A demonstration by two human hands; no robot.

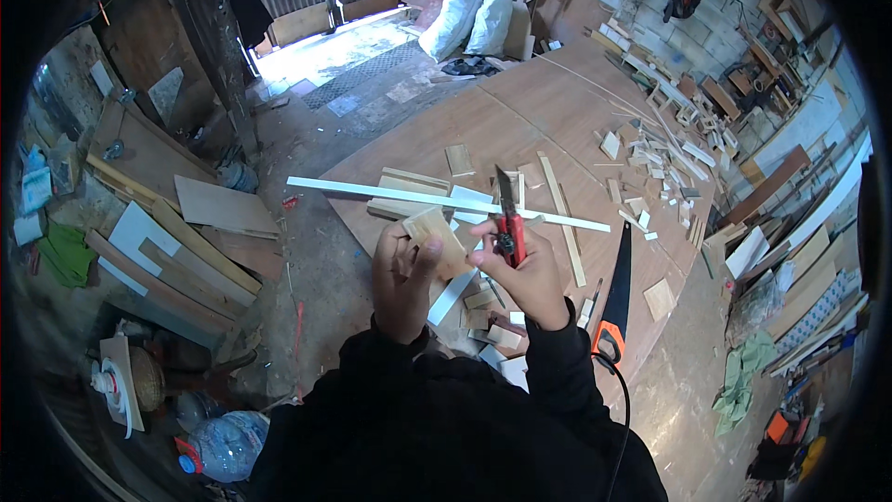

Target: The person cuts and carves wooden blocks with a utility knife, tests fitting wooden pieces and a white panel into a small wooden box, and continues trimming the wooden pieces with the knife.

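Note:
My left hand (pixel 401 281) grips a small flat piece of light wood (pixel 433 231), thumb on its face and fingers behind. Close on its right, my right hand (pixel 537 281) is closed around a red-handled utility knife (pixel 510 234), whose dark blade points up and away from me. Some of the right fingers lie hidden behind the handle, near the wood's right edge. Beyond both hands, a long white strip (pixel 372 189) lies across the wooden worktable (pixel 418 144). Below them are several small wood offcuts (pixel 504 335).
A handsaw (pixel 621 284) with an orange handle lies right of my right hand. Scattered offcuts (pixel 650 153) cover the table's far right. Boards (pixel 223 209) lean at the left, near a large plastic bottle (pixel 228 446). White sacks (pixel 452 20) stand at the back.

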